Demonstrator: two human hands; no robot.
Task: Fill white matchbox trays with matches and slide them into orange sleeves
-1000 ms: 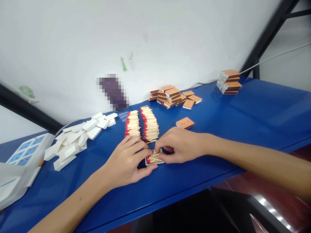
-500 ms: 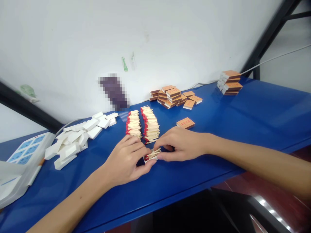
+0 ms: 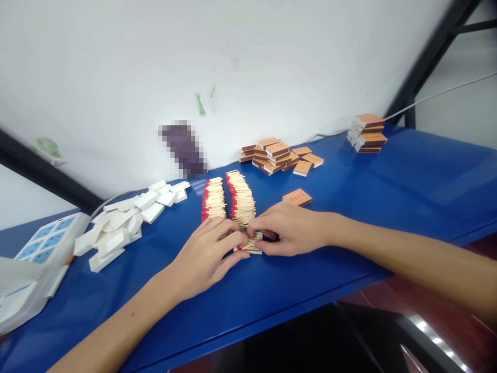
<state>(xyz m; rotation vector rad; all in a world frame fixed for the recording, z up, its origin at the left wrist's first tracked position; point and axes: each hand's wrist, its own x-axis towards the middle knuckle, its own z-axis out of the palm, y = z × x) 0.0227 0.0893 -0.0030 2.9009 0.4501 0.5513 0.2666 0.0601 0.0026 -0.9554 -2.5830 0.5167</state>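
Observation:
Near the table's front edge lies a small white matchbox tray (image 3: 255,252) with loose matches (image 3: 248,243) in it, their red heads toward the left. My left hand (image 3: 213,249) is closed at the tray's left end, fingers over the match heads and thumb along the near side. At the other end, my right hand (image 3: 292,230) has its thumb and curled fingers closed around the tray; the fingers partly cover the matches. Just beyond the hands stretch two long rows of matches, a left row (image 3: 215,199) and a right row (image 3: 241,196).
White empty trays (image 3: 120,220) are heaped on the left, beside a white device with blue panels (image 3: 48,241). One orange matchbox (image 3: 297,197) lies past my right hand. More matchboxes are piled by the wall (image 3: 277,150) and stacked at the far right (image 3: 368,133).
The tray has shifted slightly right and turned, now lying more level with the table edge. Both hands have moved a little with it, and the left fingers reach further over the matches.

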